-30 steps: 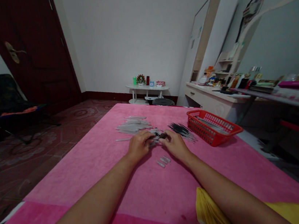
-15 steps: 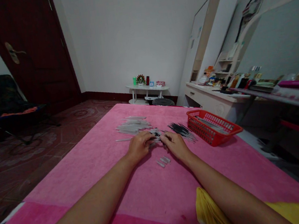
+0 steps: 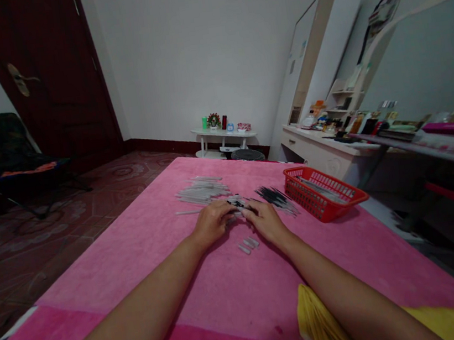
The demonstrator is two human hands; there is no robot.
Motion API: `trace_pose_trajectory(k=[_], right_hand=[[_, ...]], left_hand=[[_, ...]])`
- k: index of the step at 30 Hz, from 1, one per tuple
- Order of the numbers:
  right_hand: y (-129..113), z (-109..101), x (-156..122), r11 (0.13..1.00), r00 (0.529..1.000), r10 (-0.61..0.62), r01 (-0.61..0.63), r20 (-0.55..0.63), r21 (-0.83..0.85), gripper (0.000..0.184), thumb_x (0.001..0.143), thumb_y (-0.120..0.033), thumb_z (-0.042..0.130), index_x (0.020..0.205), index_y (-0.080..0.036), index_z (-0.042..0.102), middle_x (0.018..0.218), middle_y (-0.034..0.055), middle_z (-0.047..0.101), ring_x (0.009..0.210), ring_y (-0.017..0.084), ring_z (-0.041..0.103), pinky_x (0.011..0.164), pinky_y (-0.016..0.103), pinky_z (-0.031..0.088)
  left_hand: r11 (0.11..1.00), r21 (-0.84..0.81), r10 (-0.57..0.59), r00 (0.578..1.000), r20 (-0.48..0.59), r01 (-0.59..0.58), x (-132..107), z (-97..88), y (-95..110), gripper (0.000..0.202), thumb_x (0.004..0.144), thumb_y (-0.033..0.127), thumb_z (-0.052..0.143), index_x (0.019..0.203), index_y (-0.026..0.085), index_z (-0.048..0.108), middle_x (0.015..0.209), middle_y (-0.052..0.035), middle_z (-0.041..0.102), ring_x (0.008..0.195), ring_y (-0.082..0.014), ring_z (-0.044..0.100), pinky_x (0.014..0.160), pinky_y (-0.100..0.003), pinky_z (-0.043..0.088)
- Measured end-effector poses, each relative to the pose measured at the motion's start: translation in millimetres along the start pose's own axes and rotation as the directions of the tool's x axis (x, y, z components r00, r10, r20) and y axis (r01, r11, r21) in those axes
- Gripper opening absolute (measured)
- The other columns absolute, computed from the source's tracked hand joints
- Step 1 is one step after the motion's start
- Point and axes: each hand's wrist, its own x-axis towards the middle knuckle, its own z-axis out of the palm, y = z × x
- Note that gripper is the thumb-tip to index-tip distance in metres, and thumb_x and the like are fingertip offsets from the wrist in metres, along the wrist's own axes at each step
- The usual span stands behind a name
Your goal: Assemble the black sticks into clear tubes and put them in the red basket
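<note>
My left hand [image 3: 213, 220] and my right hand [image 3: 265, 219] are close together over the pink cloth, fingers curled inward. Between them lies a small heap of white and black pieces [image 3: 237, 202]. Both sets of fingers look closed on something small that I cannot make out. Beyond my left hand is a pile of slim whitish sticks [image 3: 202, 190], with a single stick [image 3: 187, 212] apart from it. To the right of my right hand lies a bundle of thin dark sticks with pale ends [image 3: 276, 200]. Several short whitish pieces [image 3: 248, 245] rest nearer to me.
A red plastic basket [image 3: 326, 210] holding long pale sticks stands at the right. The pink cloth [image 3: 132, 277] covers the surface. Yellow fabric [image 3: 324, 319] lies below my right forearm. Farther off are a dressing table [image 3: 324, 149] and a small white table [image 3: 222, 132].
My right hand's fingers have shifted slightly over the small heap, toward its far side. My left hand stays almost in place. The piles and the basket have not moved.
</note>
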Motion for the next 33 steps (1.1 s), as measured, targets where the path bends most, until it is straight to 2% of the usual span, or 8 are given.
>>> trace_pose_trajectory(k=[4, 7, 12, 15, 17, 23, 27, 33], right_hand=[[-2, -4, 1, 0.997, 0.995, 0.079, -0.078, 0.058, -0.019, 0.037, 0.090, -0.042, 0.040, 0.068, -0.018, 0.058, 0.052, -0.0005, 0.058, 0.043, 0.012, 0.052, 0.045, 0.022, 0.036], [-10, -16, 0, 0.975, 0.982, 0.081, -0.042, 0.169, -0.218, 0.025, 0.078, -0.039, 0.060, 0.066, -0.018, 0.062, 0.056, -0.0002, 0.061, 0.049, 0.012, 0.054, 0.046, 0.022, 0.032], [-23, -34, -5, 0.937, 0.876, 0.159, 0.011, 0.456, -0.349, 0.008, 0.057, -0.018, 0.074, 0.061, -0.019, 0.067, 0.055, -0.0026, 0.062, 0.050, 0.011, 0.052, 0.046, 0.021, 0.028], [-22, -35, -7, 0.954, 0.879, 0.138, 0.006, 0.457, -0.299, 0.009, 0.055, -0.011, 0.071, 0.057, -0.019, 0.065, 0.053, -0.0035, 0.060, 0.048, 0.010, 0.050, 0.046, 0.020, 0.028], [-17, -31, -5, 0.961, 0.903, 0.130, -0.013, 0.410, -0.275, 0.010, 0.055, -0.009, 0.068, 0.056, -0.018, 0.063, 0.051, -0.0037, 0.058, 0.047, 0.009, 0.049, 0.045, 0.020, 0.027], [-4, -12, 4, 0.994, 0.990, 0.106, -0.107, 0.092, 0.005, 0.014, 0.066, -0.014, 0.057, 0.078, -0.016, 0.063, 0.062, -0.0006, 0.061, 0.052, 0.011, 0.053, 0.048, 0.020, 0.037], [-4, -7, 7, 0.996, 0.999, 0.036, -0.034, -0.024, 0.079, 0.021, 0.064, -0.018, 0.058, 0.084, -0.014, 0.065, 0.072, 0.0009, 0.064, 0.062, 0.012, 0.055, 0.056, 0.022, 0.042], [-2, -7, 7, 0.997, 0.999, 0.030, -0.027, -0.046, 0.068, 0.022, 0.065, -0.024, 0.065, 0.085, -0.014, 0.068, 0.072, 0.0018, 0.065, 0.060, 0.013, 0.054, 0.055, 0.023, 0.041]], left_hand=[[1.000, -0.016, 0.014, 1.000, -0.005, -0.014, 1, -4.6, -2, 0.029, 0.081, 0.012, 0.055, 0.106, 0.021, 0.066, 0.098, -0.0091, 0.068, 0.094, -0.0208, 0.062, 0.081, -0.032, 0.049], [0.988, -0.113, -0.129, 0.974, -0.186, 0.109, 5, -13.4, -6, 0.025, 0.081, 0.012, 0.053, 0.100, 0.020, 0.067, 0.096, -0.0070, 0.069, 0.093, -0.0193, 0.063, 0.084, -0.031, 0.049], [0.806, -0.535, -0.532, 0.704, -0.470, 0.253, 12, -24.0, -16, 0.011, 0.078, 0.017, 0.059, 0.088, 0.019, 0.058, 0.086, -0.0026, 0.068, 0.088, -0.0181, 0.067, 0.081, -0.031, 0.052], [0.562, -0.810, -0.734, 0.551, -0.397, 0.164, 15, -24.5, -19, 0.019, 0.075, 0.025, 0.065, 0.085, 0.018, 0.050, 0.083, -0.0017, 0.066, 0.083, -0.0184, 0.069, 0.073, -0.031, 0.055], [0.411, -0.904, -0.809, 0.504, -0.301, 0.120, 15, -24.0, -19, 0.025, 0.073, 0.028, 0.069, 0.085, 0.017, 0.050, 0.085, -0.0027, 0.067, 0.080, -0.0171, 0.069, 0.070, -0.030, 0.056], [0.135, -0.982, -0.837, 0.545, -0.042, 0.131, 15, -19.7, -12, 0.029, 0.069, 0.029, 0.075, 0.085, 0.015, 0.056, 0.083, -0.0034, 0.068, 0.073, -0.0130, 0.067, 0.066, -0.023, 0.056], [0.119, -0.978, -0.803, 0.596, 0.005, 0.168, 15, -14.9, -7, 0.029, 0.069, 0.032, 0.076, 0.086, 0.015, 0.059, 0.081, -0.0030, 0.069, 0.068, -0.0117, 0.067, 0.066, -0.024, 0.056], [0.098, -0.982, -0.803, 0.596, 0.019, 0.164, 14, -12.1, -4, 0.036, 0.065, 0.031, 0.080, 0.088, 0.015, 0.057, 0.084, -0.0027, 0.069, 0.069, -0.0134, 0.068, 0.065, -0.025, 0.058]])
